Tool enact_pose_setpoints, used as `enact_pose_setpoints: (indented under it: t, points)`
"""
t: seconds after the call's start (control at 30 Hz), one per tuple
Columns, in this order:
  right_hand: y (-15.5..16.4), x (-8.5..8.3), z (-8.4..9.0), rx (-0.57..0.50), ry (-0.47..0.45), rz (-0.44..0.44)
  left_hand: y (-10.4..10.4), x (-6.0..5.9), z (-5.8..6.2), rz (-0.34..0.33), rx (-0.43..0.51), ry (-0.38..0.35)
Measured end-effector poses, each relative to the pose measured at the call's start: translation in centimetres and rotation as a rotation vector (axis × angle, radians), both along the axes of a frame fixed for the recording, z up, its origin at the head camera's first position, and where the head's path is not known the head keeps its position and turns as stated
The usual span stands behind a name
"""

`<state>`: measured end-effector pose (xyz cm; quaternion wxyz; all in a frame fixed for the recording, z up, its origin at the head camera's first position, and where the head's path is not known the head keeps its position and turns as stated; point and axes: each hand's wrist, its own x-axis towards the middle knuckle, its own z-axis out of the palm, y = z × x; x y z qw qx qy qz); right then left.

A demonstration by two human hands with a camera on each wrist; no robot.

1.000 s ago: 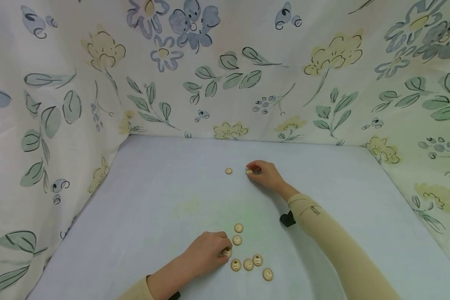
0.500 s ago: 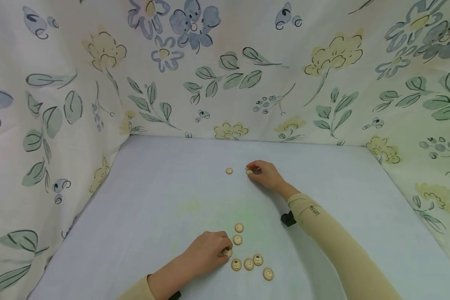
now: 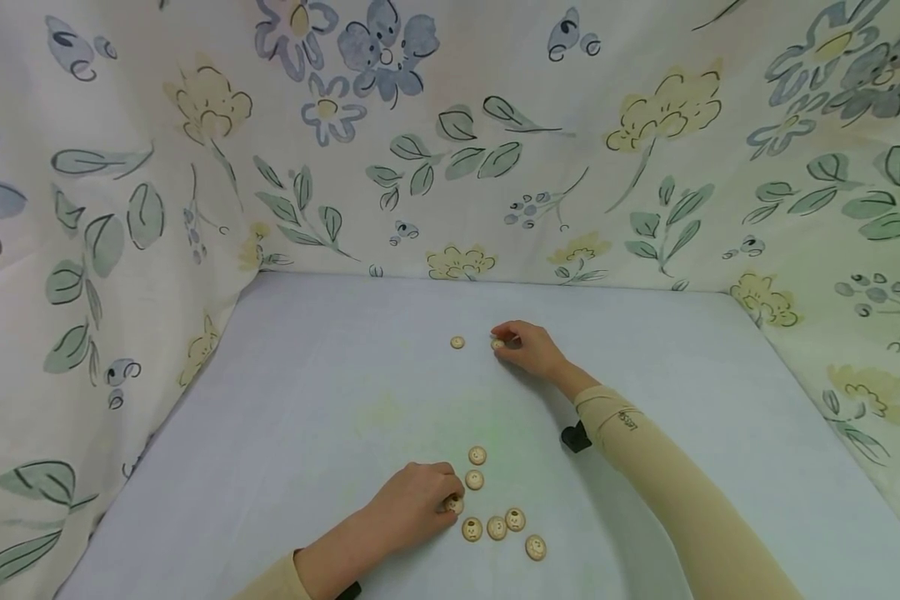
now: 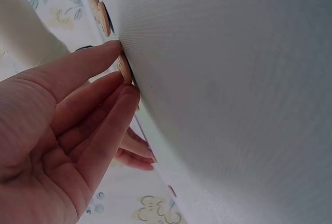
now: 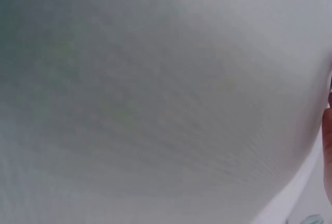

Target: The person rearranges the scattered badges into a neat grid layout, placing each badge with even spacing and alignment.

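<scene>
Several small round wooden buttons lie on the pale blue table cloth (image 3: 330, 392). My left hand (image 3: 412, 504) rests near the front, its fingertips pinching one button (image 3: 454, 504) against the cloth; the left wrist view shows that button (image 4: 123, 67) held on edge between the fingers. A cluster of buttons (image 3: 497, 527) lies just right of it, with two more (image 3: 475, 479) above. Farther back my right hand (image 3: 528, 346) pinches another button (image 3: 498, 342), and a lone button (image 3: 457, 342) lies just left of it. The right wrist view shows only cloth.
A floral-printed sheet (image 3: 450, 142) rises as walls at the back and on both sides of the table. A small black object (image 3: 574, 437) sits under my right forearm's sleeve (image 3: 667, 483).
</scene>
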<state>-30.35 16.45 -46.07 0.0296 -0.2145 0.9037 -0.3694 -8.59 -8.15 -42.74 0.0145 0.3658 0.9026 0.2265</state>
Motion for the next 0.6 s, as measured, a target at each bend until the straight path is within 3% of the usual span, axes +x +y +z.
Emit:
enact_pose_setpoints:
  t: [0.37,0.6]
  points:
    - [0.6,0.6,0.4,0.016,0.016,0.038,0.0,0.0,-0.3,-0.001,0.008,0.001]
    - [1.5,2.0,0.9,-0.037,0.009,0.025,0.0,0.0,-0.2,-0.001,0.023,-0.016]
